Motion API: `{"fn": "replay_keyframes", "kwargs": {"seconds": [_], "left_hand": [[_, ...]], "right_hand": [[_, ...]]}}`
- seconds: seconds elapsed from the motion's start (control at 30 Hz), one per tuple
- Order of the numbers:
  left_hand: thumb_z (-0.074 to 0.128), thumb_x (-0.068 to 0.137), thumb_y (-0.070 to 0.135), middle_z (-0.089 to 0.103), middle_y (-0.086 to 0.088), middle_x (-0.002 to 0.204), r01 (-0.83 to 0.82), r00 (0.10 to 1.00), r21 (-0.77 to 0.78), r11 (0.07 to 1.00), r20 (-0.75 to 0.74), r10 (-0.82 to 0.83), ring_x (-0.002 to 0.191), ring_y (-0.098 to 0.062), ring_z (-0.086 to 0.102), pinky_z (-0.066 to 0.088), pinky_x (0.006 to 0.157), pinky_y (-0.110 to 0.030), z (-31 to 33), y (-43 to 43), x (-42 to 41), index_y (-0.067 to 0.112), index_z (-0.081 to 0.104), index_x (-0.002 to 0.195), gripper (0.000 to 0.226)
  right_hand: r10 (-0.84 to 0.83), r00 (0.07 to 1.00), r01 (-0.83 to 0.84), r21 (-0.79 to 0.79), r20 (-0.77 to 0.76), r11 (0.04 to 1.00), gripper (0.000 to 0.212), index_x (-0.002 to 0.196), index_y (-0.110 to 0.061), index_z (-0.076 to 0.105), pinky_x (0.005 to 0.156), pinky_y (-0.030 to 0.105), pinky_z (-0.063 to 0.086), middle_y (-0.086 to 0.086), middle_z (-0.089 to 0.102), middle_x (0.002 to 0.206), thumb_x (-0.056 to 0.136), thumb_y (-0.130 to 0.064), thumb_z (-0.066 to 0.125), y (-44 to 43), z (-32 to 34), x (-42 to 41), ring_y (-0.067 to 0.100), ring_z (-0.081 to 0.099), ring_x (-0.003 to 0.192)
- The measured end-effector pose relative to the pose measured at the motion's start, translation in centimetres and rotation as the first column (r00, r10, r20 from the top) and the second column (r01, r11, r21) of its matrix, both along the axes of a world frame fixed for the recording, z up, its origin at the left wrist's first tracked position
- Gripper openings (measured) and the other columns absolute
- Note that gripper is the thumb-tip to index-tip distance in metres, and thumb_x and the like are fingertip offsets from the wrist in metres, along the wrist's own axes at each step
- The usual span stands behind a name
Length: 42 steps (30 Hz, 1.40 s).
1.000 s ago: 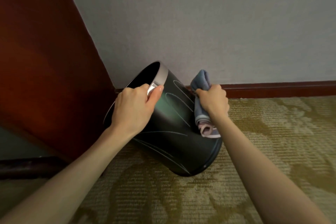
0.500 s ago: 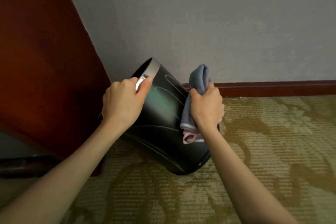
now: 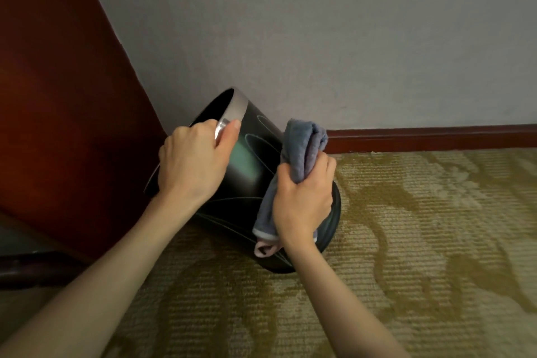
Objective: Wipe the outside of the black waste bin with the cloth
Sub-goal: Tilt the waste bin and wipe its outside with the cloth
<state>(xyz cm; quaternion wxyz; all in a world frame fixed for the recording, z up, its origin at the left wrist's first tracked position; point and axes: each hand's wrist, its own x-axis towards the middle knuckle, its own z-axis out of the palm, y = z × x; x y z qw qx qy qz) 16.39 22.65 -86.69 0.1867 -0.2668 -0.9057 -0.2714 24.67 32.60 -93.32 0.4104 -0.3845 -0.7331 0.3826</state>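
carpet (image 3: 430,241), tilted bin (image 3: 250,174), cloth (image 3: 305,148) in right grip (image 3: 302,203) against it

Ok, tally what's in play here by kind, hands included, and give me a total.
bin: 1
cloth: 1
hands: 2, left hand gripping the bin's rim, right hand gripping the cloth
Total: 4

Left hand (image 3: 191,163): bare, with a short, plain thumbnail (image 3: 236,124).
Left arm (image 3: 101,285): bare all the way down to the corner.
Right hand (image 3: 302,200): bare.
Right arm (image 3: 334,299): bare, long and slim.
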Motion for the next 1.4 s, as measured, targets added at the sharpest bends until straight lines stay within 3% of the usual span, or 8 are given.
{"fn": "replay_keyframes", "kwargs": {"seconds": [0.27, 0.37, 0.5, 0.63, 0.8, 1.0, 1.13, 1.4], "left_hand": [[0.045, 0.095, 0.039, 0.030, 0.009, 0.041, 0.093, 0.996, 0.014, 0.996, -0.018, -0.093, 0.037, -0.007, 0.030, 0.016, 0.042, -0.024, -0.2, -1.5, 1.6, 0.026, 0.025, 0.051, 0.050], [0.041, 0.093, 0.043, 0.029, 0.009, 0.040, 0.129, 0.992, 0.036, 0.991, 0.001, -0.129, 0.035, -0.009, 0.031, 0.017, 0.042, -0.024, -0.3, -2.1, 2.2, 0.027, 0.027, 0.051, 0.047], [0.036, 0.092, 0.047, 0.028, 0.007, 0.040, 0.136, 0.991, 0.042, 0.990, 0.010, -0.136, 0.034, -0.015, 0.031, 0.026, 0.040, -0.029, -0.6, -2.5, 3.0, 0.028, 0.024, 0.052, 0.045], [0.035, 0.092, 0.047, 0.029, 0.007, 0.040, 0.118, 0.993, 0.010, 0.993, -0.010, -0.118, 0.034, -0.014, 0.030, 0.026, 0.039, -0.028, -0.8, -2.5, 3.4, 0.027, 0.024, 0.054, 0.045], [0.037, 0.094, 0.046, 0.023, 0.010, 0.042, 0.082, 0.995, -0.041, 0.996, -0.059, -0.084, 0.037, -0.007, 0.024, 0.015, 0.042, -0.025, -0.6, -1.6, 2.5, 0.028, 0.018, 0.052, 0.049], [0.038, 0.094, 0.050, 0.060, -0.019, 0.068, -0.008, 1.000, -0.009, 1.000, 0.018, 0.009, 0.067, -0.041, 0.056, 0.038, 0.058, -0.038, 0.2, 0.8, 0.4, 0.016, 0.044, 0.061, 0.048], [0.036, 0.093, 0.052, 0.064, -0.024, 0.085, -0.045, 0.998, -0.008, 0.999, 0.040, 0.045, 0.082, -0.046, 0.059, 0.042, 0.066, -0.043, 0.4, 1.8, -0.3, 0.014, 0.056, 0.071, 0.049], [0.038, 0.094, 0.050, 0.065, -0.020, 0.076, 0.008, 0.999, 0.001, 1.000, 0.033, -0.009, 0.073, -0.042, 0.060, 0.040, 0.058, -0.038, 0.3, 1.6, -0.2, 0.014, 0.055, 0.066, 0.048]], "right_hand": [[0.145, 0.975, -0.102, -0.238, 0.171, 0.966, 0.025, 0.090, -0.019, 0.056, 0.072, 0.039, 0.048, 0.003, 0.061, 0.091, 0.076, -0.040, 0.059, 5.7, 1.7, -2.2, 0.026, 0.058, 0.079], [0.250, 0.921, -0.143, -0.337, 0.298, 0.930, 0.023, 0.086, -0.020, 0.049, 0.070, 0.039, 0.045, 0.005, 0.058, 0.089, 0.078, -0.040, 0.060, 7.9, 2.0, -3.6, 0.026, 0.055, 0.077], [0.320, 0.850, -0.136, -0.413, 0.419, 0.901, 0.043, 0.111, -0.011, 0.053, 0.066, 0.034, 0.036, 0.006, 0.049, 0.090, 0.080, -0.038, 0.063, 9.7, 2.0, -5.0, 0.025, 0.046, 0.073], [0.304, 0.844, -0.120, -0.396, 0.443, 0.910, 0.046, 0.115, -0.010, 0.054, 0.069, 0.037, 0.042, 0.008, 0.054, 0.094, 0.080, -0.040, 0.061, 9.8, 1.8, -4.9, 0.027, 0.051, 0.078], [0.182, 0.938, -0.094, -0.288, 0.296, 0.953, 0.027, 0.094, -0.022, 0.058, 0.073, 0.040, 0.048, 0.004, 0.063, 0.091, 0.077, -0.042, 0.056, 7.7, 1.8, -3.2, 0.027, 0.060, 0.081], [0.014, 0.995, 0.000, -0.139, 0.100, 0.990, 0.031, 0.100, -0.017, 0.054, 0.069, 0.038, 0.042, 0.004, 0.057, 0.102, 0.080, -0.040, 0.057, 3.4, 2.7, -2.3, 0.027, 0.057, 0.084], [-0.033, 0.999, 0.033, -0.007, -0.030, 0.999, 0.030, 0.098, -0.010, 0.052, 0.061, 0.033, 0.032, 0.007, 0.051, 0.100, 0.079, -0.032, 0.059, 0.2, 2.3, -1.7, 0.026, 0.053, 0.080], [0.027, 0.994, -0.023, 0.039, -0.109, 0.999, 0.034, 0.095, -0.008, 0.053, 0.060, 0.037, 0.043, 0.003, 0.049, 0.096, 0.075, -0.035, 0.052, -2.0, 1.6, -0.9, 0.023, 0.054, 0.077]]}}
